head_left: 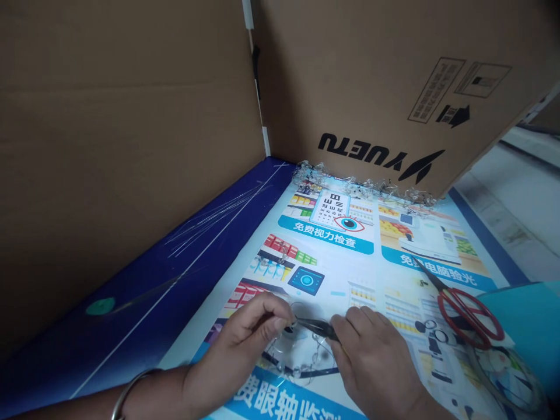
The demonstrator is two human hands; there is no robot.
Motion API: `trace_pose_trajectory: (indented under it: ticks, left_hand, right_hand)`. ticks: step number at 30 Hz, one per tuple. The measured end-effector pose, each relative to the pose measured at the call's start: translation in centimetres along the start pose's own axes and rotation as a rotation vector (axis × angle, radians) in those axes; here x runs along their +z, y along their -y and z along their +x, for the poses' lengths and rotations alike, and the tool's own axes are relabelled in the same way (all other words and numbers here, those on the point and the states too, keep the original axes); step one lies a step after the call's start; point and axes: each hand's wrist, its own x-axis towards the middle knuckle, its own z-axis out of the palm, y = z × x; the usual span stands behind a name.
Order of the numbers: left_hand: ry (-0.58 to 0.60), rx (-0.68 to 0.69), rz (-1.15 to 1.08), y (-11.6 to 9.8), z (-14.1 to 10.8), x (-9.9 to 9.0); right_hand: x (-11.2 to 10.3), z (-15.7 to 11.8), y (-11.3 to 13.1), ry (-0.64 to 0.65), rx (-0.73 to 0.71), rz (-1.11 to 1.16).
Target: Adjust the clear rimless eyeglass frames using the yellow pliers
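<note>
Two tall walls stand at the back: a plain brown cardboard sheet (122, 146) at the upper left and a brown cardboard box side with black print (394, 76) at the upper right. A big shiny blue-and-white printed poster (336, 294) lies flat across the middle. Red-handled steel scissors (470, 315) rest on it at the right. At the bottom middle, the left hand (249, 335) and right hand (371, 370) come close together. Its fingers clamp a thin dark metal tool (317, 328), and the left finger and thumb pinch its front end. Thin dark glasses (301, 367) lie just below. Hands held close and low keep small work steady.
</note>
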Motion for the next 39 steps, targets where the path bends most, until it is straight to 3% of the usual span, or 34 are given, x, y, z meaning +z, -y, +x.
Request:
trace_pose_trajectory:
  ticks: [6, 15, 27, 39]
  left_hand:
    - [-0.009, -0.025, -0.267, -0.2, 0.6, -0.1]
    - [0.024, -0.057, -0.379, -0.7, 1.0, -0.1]
    - [0.084, 0.029, -0.176, 0.4, 0.4, -0.5]
    - [0.095, 0.013, -0.020, 0.8, 0.2, -0.7]
  right_hand:
    - [-0.2, 0.1, -0.3, -0.031, 0.002, -0.004]
    - [-0.6, 0.0, -0.2, -0.048, -0.006, 0.003]
    - [0.0, -0.1, -0.2, -0.012, -0.022, -0.009]
    - [0.6, -0.3, -0.1, -0.003, -0.047, 0.004]
